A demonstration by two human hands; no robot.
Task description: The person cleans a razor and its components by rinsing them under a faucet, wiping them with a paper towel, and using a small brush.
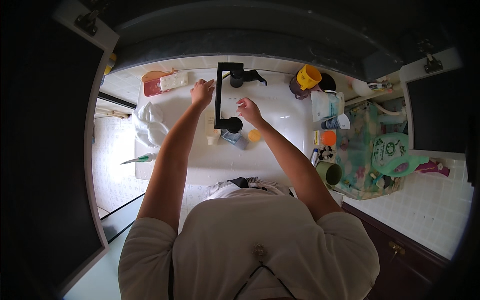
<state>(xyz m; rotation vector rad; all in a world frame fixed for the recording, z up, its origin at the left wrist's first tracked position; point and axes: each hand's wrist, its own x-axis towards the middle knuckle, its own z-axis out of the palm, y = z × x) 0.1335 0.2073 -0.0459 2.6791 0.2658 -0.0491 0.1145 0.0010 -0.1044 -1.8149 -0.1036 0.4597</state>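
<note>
A green mug [328, 173] stands at the near right edge of the white sink [280, 112]. Farther in, the right hand [248, 110] hovers over the basin, grip released, beside the black tap [220, 95]. The left hand [202, 92], also released, rests near the soap dish [162, 82] at the back.

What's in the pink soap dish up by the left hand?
A white bar of soap lies across the pink soap dish on the white sink, beside the left hand. Anything under the bar is covered.
</note>
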